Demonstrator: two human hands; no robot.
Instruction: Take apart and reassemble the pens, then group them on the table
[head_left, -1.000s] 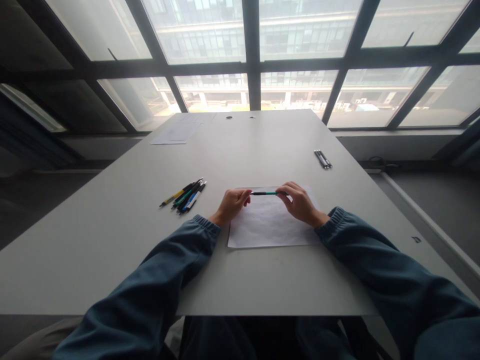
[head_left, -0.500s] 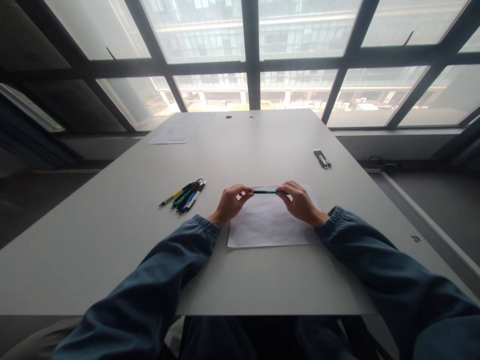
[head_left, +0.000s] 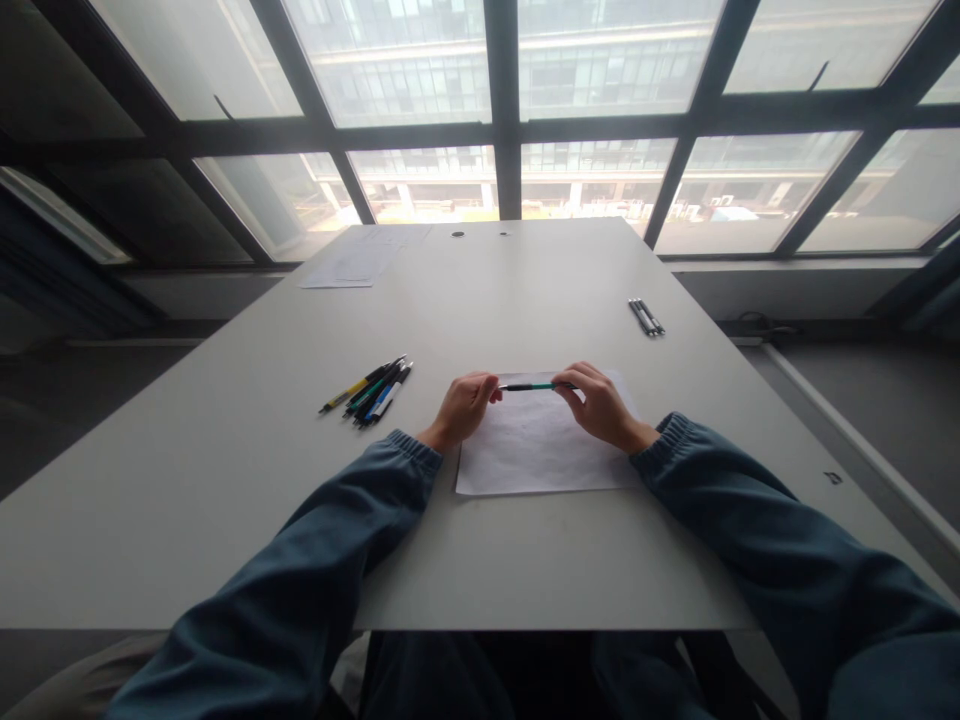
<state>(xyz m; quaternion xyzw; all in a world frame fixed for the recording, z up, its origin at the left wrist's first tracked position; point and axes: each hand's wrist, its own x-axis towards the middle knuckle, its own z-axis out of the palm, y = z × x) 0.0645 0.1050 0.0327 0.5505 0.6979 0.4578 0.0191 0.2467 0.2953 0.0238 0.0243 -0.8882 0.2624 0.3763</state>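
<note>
Holding a slim pen with a green barrel and black grip [head_left: 529, 387] level in front of you, you sit at a broad, smooth white table [head_left: 517, 310]. The pen spans the gap between your hands, over the far part of a plain white sheet of paper [head_left: 540, 455]. Your left hand [head_left: 463, 408] is curled closed, thumb against the bent fingers, at the pen's pointed end; those fingers hide how much of the tip they grasp. Your right hand [head_left: 596, 400] pinches the other end between thumb and fingertips, its palm arched and partly open. Left of your left hand lies a loose, overlapping pile of yellow, green, black, blue and white pens [head_left: 375, 393]; farther off, toward the right edge, rests a neat row of dark and silver pens [head_left: 646, 317]. The likeliest trouble is a slip: with only the ends held, uneven pressure or a twist could pop the pen loose and send it rolling. If the tip is a separate piece, turning it too far could drop small parts onto the paper. Bending the barrel by pushing inward seems a lesser risk.
</note>
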